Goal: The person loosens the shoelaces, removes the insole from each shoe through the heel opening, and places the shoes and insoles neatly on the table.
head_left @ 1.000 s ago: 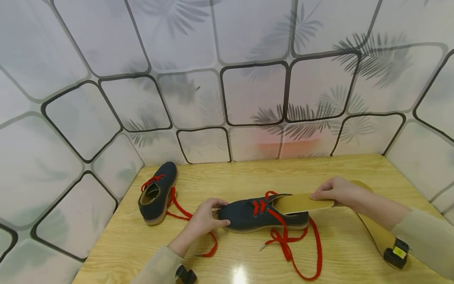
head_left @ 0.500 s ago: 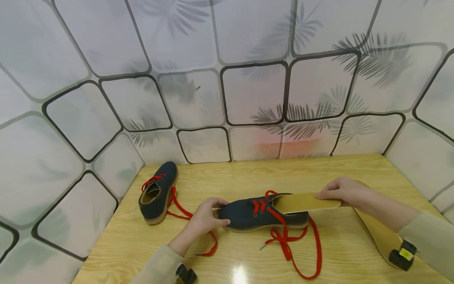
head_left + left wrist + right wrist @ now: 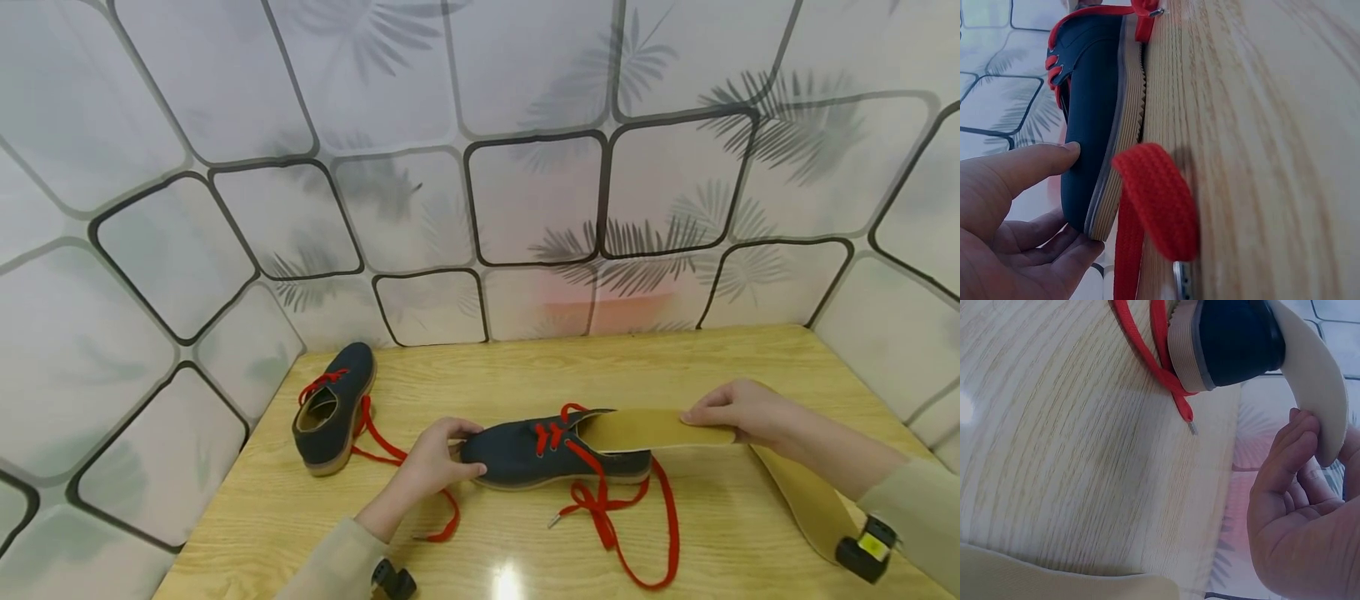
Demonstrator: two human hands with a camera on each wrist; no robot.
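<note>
A navy shoe [image 3: 506,454] with red laces [image 3: 600,492] lies on the table, its toe toward the left. My left hand [image 3: 432,460] grips the toe, thumb on one side and fingers round the tip, as the left wrist view shows at the shoe's toe [image 3: 1088,150]. A tan insole [image 3: 645,427] sticks out of the shoe's opening past the heel; its front part is hidden inside. My right hand [image 3: 738,412] pinches the insole's outer end between thumb and fingers. In the right wrist view the insole [image 3: 1316,375] bends in a curve above the heel.
A matching navy shoe [image 3: 333,408] stands at the back left, its loose red lace [image 3: 382,450] trailing toward the left hand. Another tan insole [image 3: 806,500] lies at the right, under the right forearm. A patterned wall surrounds the wooden table [image 3: 495,375] at the back and sides.
My right hand has moved to the right with the insole, so more of it shows outside the shoe. The left hand and the shoe have stayed in place.
</note>
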